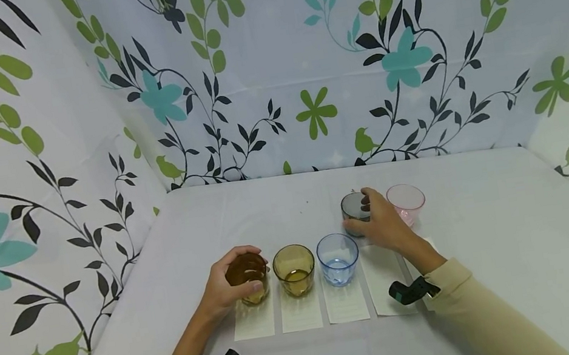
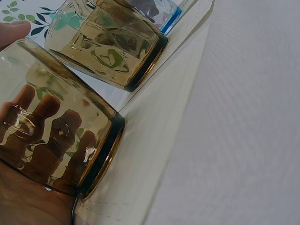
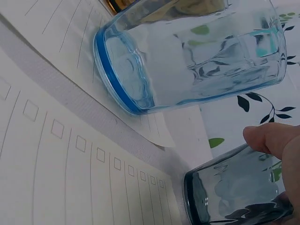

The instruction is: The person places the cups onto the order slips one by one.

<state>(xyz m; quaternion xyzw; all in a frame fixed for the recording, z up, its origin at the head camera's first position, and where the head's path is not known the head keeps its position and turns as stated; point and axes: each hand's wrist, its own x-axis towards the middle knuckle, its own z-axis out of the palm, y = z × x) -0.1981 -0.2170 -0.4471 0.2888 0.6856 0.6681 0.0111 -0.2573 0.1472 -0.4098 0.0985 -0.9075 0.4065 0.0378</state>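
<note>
My left hand (image 1: pixel 219 288) grips a brown glass tumbler (image 1: pixel 244 267), its fingers round the far side and the thumb on the near side. That tumbler stands on the leftmost paper strip (image 1: pixel 254 325); in the left wrist view the fingers show through its wall. Farther back, my right hand (image 1: pixel 385 221) holds a grey glass tumbler (image 1: pixel 351 209) between thumb and fingers, beyond the fourth strip (image 1: pixel 387 285). A yellowish tumbler (image 1: pixel 295 271) and a light blue tumbler (image 1: pixel 338 258) stand between the hands, each on its own strip.
A pink tumbler (image 1: pixel 406 199) stands at the back right, just beyond my right hand. The fifth strip is partly hidden under my right forearm. The strips carry ruled lines and small squares. Patterned cloth (image 1: pixel 306 64) walls the white table (image 1: pixel 520 240) at back and sides.
</note>
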